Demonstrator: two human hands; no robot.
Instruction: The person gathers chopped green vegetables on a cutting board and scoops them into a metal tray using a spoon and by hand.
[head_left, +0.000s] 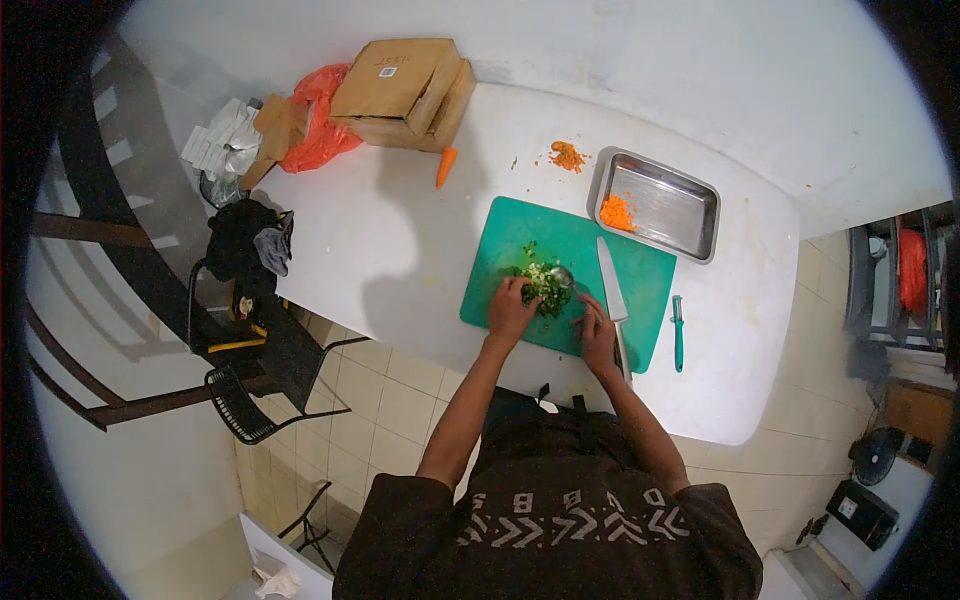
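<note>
A heap of chopped green vegetable (546, 297) lies on the green cutting board (492, 245). My left hand (512, 311) rests against the heap's left side, fingers curled in at the greens; whether they pinch any is hidden. In my right hand (597, 334) is a metal spoon (563, 277), its bowl touching the top right of the heap. Just right of that hand, a knife (612, 285) lies on the board, blade pointing away from me and its handle partly behind my right wrist.
A steel tray (690, 183) with diced carrot (617, 212) stands beyond the board. Carrot peelings (567, 156), a carrot (446, 167) and a green peeler (678, 335) lie on the white table (340, 230). Cardboard boxes (395, 90) and a red plastic bag (322, 120) sit at the back left.
</note>
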